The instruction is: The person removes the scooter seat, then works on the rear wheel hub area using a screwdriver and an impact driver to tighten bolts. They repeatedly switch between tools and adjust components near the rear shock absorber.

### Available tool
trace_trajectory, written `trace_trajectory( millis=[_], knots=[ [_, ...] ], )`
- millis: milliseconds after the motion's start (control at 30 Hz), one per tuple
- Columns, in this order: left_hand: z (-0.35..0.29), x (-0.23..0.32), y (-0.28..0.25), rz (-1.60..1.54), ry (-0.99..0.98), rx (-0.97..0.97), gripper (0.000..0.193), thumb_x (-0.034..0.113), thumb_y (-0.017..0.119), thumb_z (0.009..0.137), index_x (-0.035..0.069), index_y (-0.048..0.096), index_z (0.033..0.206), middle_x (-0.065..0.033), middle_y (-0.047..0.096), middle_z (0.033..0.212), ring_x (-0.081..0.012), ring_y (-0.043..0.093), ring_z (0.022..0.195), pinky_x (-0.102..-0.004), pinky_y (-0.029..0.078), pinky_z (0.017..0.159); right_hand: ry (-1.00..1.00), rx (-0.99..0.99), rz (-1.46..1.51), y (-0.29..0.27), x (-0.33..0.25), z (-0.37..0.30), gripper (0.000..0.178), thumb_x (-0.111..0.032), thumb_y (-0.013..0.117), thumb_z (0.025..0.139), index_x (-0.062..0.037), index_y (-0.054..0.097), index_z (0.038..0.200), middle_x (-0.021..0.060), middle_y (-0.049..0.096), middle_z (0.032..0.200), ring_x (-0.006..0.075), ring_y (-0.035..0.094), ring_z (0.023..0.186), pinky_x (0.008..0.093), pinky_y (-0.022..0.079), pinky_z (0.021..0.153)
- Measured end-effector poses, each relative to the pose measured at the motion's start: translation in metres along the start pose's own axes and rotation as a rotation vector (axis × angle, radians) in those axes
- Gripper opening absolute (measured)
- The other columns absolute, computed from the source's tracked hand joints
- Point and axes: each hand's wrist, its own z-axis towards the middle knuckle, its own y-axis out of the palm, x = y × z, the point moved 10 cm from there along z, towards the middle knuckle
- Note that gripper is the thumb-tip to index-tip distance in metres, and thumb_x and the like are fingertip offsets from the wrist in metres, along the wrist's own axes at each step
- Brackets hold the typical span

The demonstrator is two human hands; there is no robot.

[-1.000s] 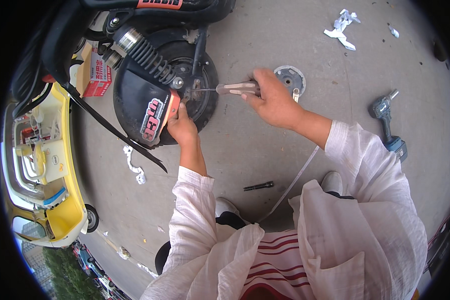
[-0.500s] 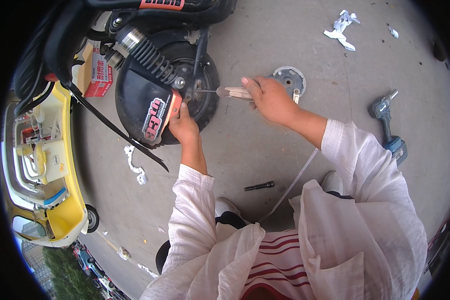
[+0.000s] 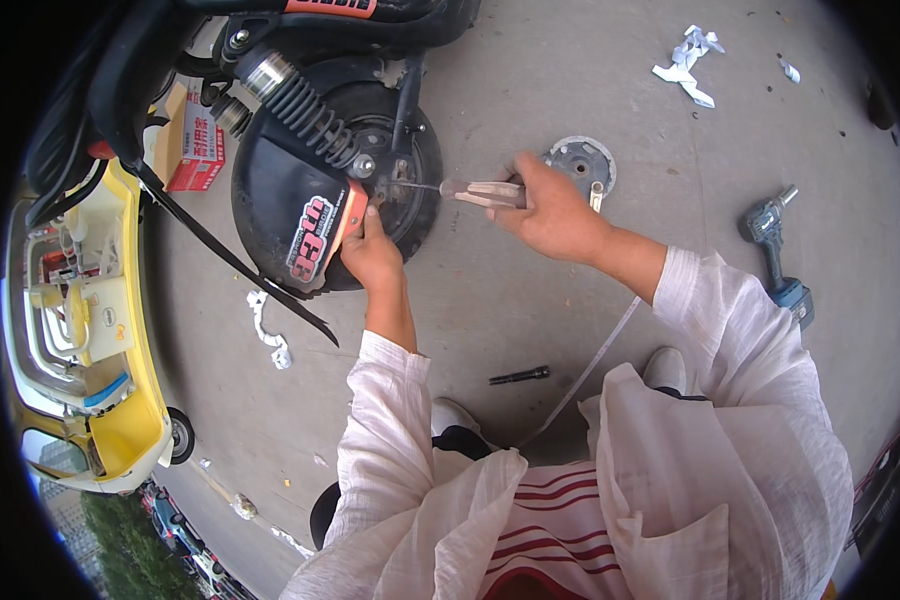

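Observation:
My right hand (image 3: 562,215) is closed around the rear end of a screwdriver (image 3: 482,192) with a pale, worn handle. Its thin shaft points left, and the tip meets the hub area of the scooter's black wheel (image 3: 425,215). My left hand (image 3: 372,252) grips the orange edge of a black wheel cover (image 3: 288,215), thumb on top; the other fingers are partly hidden. Just above that hand, a coil-spring shock absorber (image 3: 305,110) runs down to its lower bolt. Behind my right hand, a round metal brake plate (image 3: 582,165) lies on the ground.
A cordless impact wrench (image 3: 775,250) lies at the right. Near my shoes is a dark bolt (image 3: 519,376). Crumpled white paper (image 3: 688,65) is at the far right, more paper (image 3: 268,330) at the left. A red-and-white carton (image 3: 195,145) and a yellow vehicle (image 3: 130,420) stand left.
My right hand has shifted slightly right along the screwdriver, with its thumb and fingers now farther back and more of the handle showing. The left hand keeps its place on the cover.

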Motion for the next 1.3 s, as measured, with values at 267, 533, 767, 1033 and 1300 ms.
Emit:
trace_trajectory(
  millis=[267, 533, 767, 1033, 1300],
  knots=[
    [-0.001, 0.003, 0.0, -0.078, 0.033, 0.016, 0.02, 0.018, 0.062, 0.092, -0.001, 0.069, 0.09, 0.0019, 0.059, 0.071, -0.005, 0.042, 0.051, -0.0214, 0.033, 0.046, 0.03, 0.018, 0.109, 0.005, 0.009, 0.005, 0.051, -0.043, 0.053, 0.093, 0.0079, 0.057, 0.099, 0.0229, 0.063, 0.084, 0.0332, 0.063, 0.076, 0.0411, 0.049, 0.069],
    [-0.013, 0.011, 0.003, -0.152, -0.075, 0.007, 0.021, 0.018, 0.061, 0.092, -0.001, 0.068, 0.096, 0.0002, 0.062, 0.078, -0.0054, 0.045, 0.054, -0.0208, 0.035, 0.048, 0.442, -0.142, 0.401, 0.025, 0.045, 0.004, 0.042, -0.036, 0.053, 0.095, 0.0053, 0.054, 0.1, 0.0166, 0.062, 0.08, 0.0235, 0.06, 0.062, 0.0361, 0.046, 0.058],
    [-0.007, 0.001, 0.0, -0.096, -0.11, 0.015, 0.02, 0.018, 0.062, 0.091, -0.001, 0.069, 0.093, 0.0009, 0.061, 0.075, -0.0059, 0.044, 0.053, -0.0213, 0.035, 0.047, 0.118, -0.001, 0.051, 0.003, 0.014, 0.001, 0.039, -0.031, 0.06, 0.091, 0.0067, 0.053, 0.085, 0.025, 0.061, 0.078, 0.0382, 0.062, 0.076, 0.043, 0.048, 0.069],
    [-0.005, 0.002, -0.005, -0.102, -0.107, 0.057, 0.019, 0.019, 0.064, 0.09, 0.0, 0.069, 0.089, 0.0012, 0.06, 0.074, -0.007, 0.046, 0.056, -0.0221, 0.036, 0.049, -0.14, 0.058, -0.158, -0.002, -0.016, -0.005, 0.039, -0.031, 0.059, 0.092, 0.0068, 0.053, 0.089, 0.0265, 0.06, 0.083, 0.0398, 0.06, 0.077, 0.044, 0.047, 0.069],
    [-0.013, 0.01, 0.003, -0.151, -0.111, 0.102, 0.014, 0.011, 0.062, 0.09, -0.002, 0.066, 0.089, 0.004, 0.054, 0.067, -0.0029, 0.036, 0.05, -0.0217, 0.026, 0.044, -0.047, 0.052, 0.024, 0.004, 0.006, -0.006, 0.052, -0.043, 0.054, 0.093, 0.0088, 0.055, 0.098, 0.0249, 0.061, 0.09, 0.0346, 0.062, 0.082, 0.0415, 0.048, 0.07]
  ],
)
